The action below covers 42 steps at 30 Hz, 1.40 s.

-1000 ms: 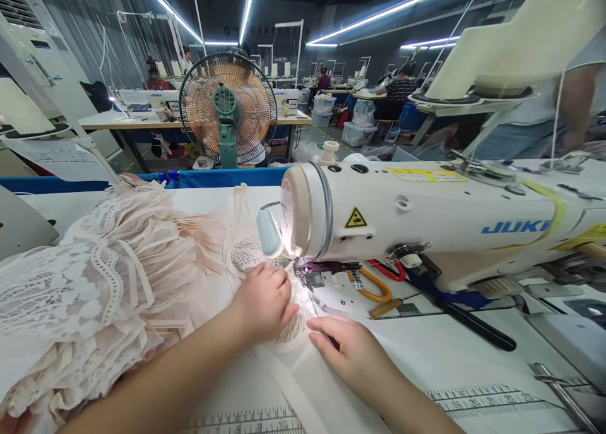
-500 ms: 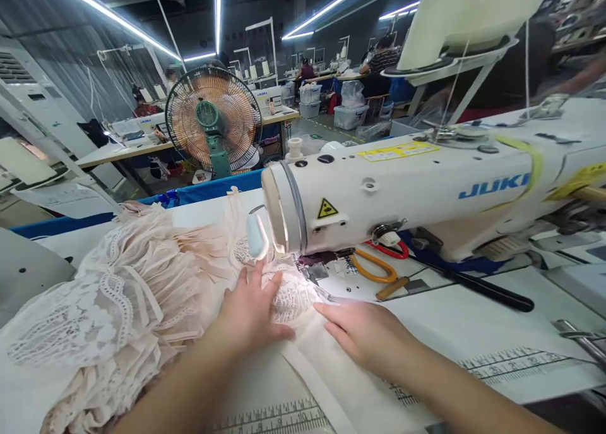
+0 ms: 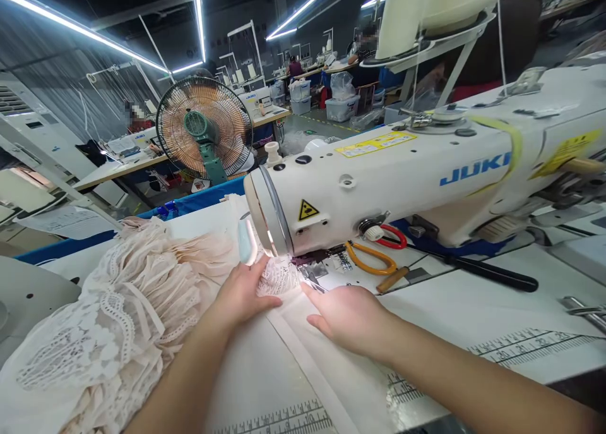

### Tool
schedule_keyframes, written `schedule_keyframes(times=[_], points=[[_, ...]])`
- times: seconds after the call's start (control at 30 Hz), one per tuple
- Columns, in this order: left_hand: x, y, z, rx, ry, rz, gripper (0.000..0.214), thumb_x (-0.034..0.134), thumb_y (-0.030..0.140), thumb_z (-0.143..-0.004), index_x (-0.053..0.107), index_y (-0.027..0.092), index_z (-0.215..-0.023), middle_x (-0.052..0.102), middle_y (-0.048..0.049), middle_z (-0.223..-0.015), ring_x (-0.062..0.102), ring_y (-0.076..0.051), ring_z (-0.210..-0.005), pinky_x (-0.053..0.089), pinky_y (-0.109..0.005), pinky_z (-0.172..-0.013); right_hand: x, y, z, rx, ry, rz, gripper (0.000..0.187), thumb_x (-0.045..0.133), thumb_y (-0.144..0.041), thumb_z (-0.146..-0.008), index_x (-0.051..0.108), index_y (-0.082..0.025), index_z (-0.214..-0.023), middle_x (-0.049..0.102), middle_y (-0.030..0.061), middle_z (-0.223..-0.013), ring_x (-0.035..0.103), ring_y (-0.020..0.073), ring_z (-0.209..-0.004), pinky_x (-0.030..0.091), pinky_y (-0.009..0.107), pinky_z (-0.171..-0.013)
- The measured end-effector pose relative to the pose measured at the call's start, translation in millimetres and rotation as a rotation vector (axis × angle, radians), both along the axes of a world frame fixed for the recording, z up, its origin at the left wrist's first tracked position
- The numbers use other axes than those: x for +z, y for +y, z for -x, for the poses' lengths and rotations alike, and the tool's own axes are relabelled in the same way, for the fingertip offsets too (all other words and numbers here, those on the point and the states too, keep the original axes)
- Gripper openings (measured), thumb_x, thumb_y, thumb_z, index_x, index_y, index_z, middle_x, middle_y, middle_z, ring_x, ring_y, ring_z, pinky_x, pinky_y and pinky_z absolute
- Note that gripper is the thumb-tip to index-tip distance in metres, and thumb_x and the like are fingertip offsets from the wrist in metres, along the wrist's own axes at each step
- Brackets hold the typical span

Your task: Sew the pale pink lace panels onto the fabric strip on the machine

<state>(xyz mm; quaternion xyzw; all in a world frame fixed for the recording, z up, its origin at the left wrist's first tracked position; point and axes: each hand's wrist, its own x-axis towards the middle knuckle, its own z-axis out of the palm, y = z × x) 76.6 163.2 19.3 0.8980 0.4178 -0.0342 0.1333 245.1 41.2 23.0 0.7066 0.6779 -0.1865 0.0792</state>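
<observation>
Pale, off-white cloth (image 3: 281,281) with a holey lace pattern, sitting on the surface (image 3: 426,314) with its lace end by the machine's (image 3: 379,181) head. Left hand's (image 3: 242,298) fingers are spread over it now, not bunched like a second ago; right hand's (image 3: 348,320) touch its edge, can't tell if they're pinching.

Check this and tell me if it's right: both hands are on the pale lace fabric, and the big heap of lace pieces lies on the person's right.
Wrong side: the head view shows the heap of lace pieces on the person's left. The left hand and right hand are on the pale lace fabric.
</observation>
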Motion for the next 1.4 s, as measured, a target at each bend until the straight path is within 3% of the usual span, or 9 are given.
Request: schedule_keyframes(times=[0.17, 0.3, 0.4, 0.5, 0.6, 0.7, 0.8, 1.07, 1.4], points=[[-4.8, 6, 0, 0.035, -0.046, -0.021, 0.07, 0.064, 0.05, -0.07, 0.041, 0.021, -0.131, 0.054, -0.0116, -0.111, 0.05, -0.032, -0.107, 0.044, -0.04, -0.085, 4.3, 5, 7, -0.015, -0.019, 0.041, 0.062, 0.038, -0.043, -0.089, 0.025, -0.014, -0.142, 0.071, 0.0125, -0.076, 0.066, 0.0322, -0.074, 0.041, 0.034, -0.051], [-9.2, 11, 0, 0.056, -0.101, -0.057, 0.057, 0.063, 0.049, -0.072, 0.05, 0.022, -0.12, 0.052, -0.0112, -0.116, 0.047, -0.032, -0.111, 0.043, -0.04, -0.088, 4.7, -1, 6, -0.021, -0.034, 0.06, 0.059, 0.037, -0.041, -0.09, 0.028, -0.014, -0.141, 0.07, 0.0118, -0.074, 0.066, 0.0312, -0.07, 0.041, 0.034, -0.051], [-8.5, 7, -1, 0.064, -0.12, -0.109, 0.051, 0.063, 0.045, -0.073, 0.052, 0.022, -0.116, 0.046, -0.0111, -0.125, 0.044, -0.032, -0.117, 0.041, -0.042, -0.093, -0.1, -16, -1, -0.021, -0.001, -0.04, 0.053, 0.04, -0.037, -0.089, 0.036, -0.016, -0.138, 0.07, 0.0113, -0.08, 0.066, 0.0292, -0.075, 0.044, 0.035, -0.056], [-7.3, -14, -4, 0.052, -0.141, -0.25, 0.048, 0.059, 0.037, -0.078, 0.049, 0.02, -0.122, 0.046, -0.0124, -0.127, 0.043, -0.032, -0.118, 0.04, -0.046, -0.095, -7.8, -37, -13, 0.037, 0.077, -0.186, 0.04, 0.044, -0.029, -0.087, 0.05, -0.021, -0.125, 0.066, 0.009, -0.09, 0.062, 0.0266, -0.085, 0.046, 0.035, -0.065], [-10.9, -50, -10, -0.144, -0.147, -0.314, 0.045, 0.05, 0.034, -0.085, 0.048, 0.012, -0.124, 0.053, -0.0163, -0.123, 0.05, -0.029, -0.112, 0.045, -0.041, -0.092, -16.1, -60, -27, 0.162, 0.141, -0.266, 0.026, 0.045, -0.02, -0.084, 0.058, -0.026, -0.105, 0.06, 0.0055, -0.089, 0.058, 0.023, -0.082, 0.045, 0.033, -0.064], [-17.0, -80, -18, -0.42, -0.072, -0.286, 0.059, 0.052, 0.049, -0.083, 0.051, 0.005, -0.123, 0.054, -0.0199, -0.124, 0.049, -0.03, -0.114, 0.044, -0.039, -0.094, -25.6, -78, -37, 0.272, 0.196, -0.375, 0.019, 0.046, -0.017, -0.082, 0.057, -0.026, -0.093, 0.057, 0.0049, -0.092, 0.055, 0.0207, -0.082, 0.044, 0.031, -0.065], [-20.2, -90, -22, -0.529, 0.017, -0.282, 0.075, 0.051, 0.062, -0.078, 0.049, 0.003, -0.125, 0.048, -0.0223, -0.131, 0.041, -0.033, -0.123, 0.036, -0.043, -0.102, -34.8, -88, -41, 0.333, 0.22, -0.461, 0.019, 0.048, -0.017, -0.079, 0.058, -0.027, -0.093, 0.056, 0.0056, -0.095, 0.055, 0.0203, -0.084, 0.044, 0.03, -0.069], [-20.3, -74, -16, -0.523, 0.049, -0.173, 0.079, 0.05, 0.064, -0.077, 0.041, 0.008, -0.134, 0.036, -0.0206, -0.14, 0.032, -0.038, -0.129, 0.031, -0.046, -0.105, -41.3, -85, -35, 0.33, 0.227, -0.498, 0.021, 0.046, -0.017, -0.08, 0.058, -0.027, -0.093, 0.057, 0.0063, -0.092, 0.054, 0.0201, -0.081, 0.043, 0.029, -0.066], [-27.3, -43, -10, -0.565, -0.057, -0.177, 0.078, 0.052, 0.063, -0.076, 0.042, 0.012, -0.133, 0.036, -0.0208, -0.14, 0.033, -0.038, -0.128, 0.03, -0.052, -0.104, -27.8, -73, -34, 0.31, 0.164, -0.314, 0.023, 0.046, -0.013, -0.082, 0.053, -0.027, -0.099, 0.054, 0.0054, -0.095, 0.053, 0.0201, -0.084, 0.045, 0.031, -0.066]])
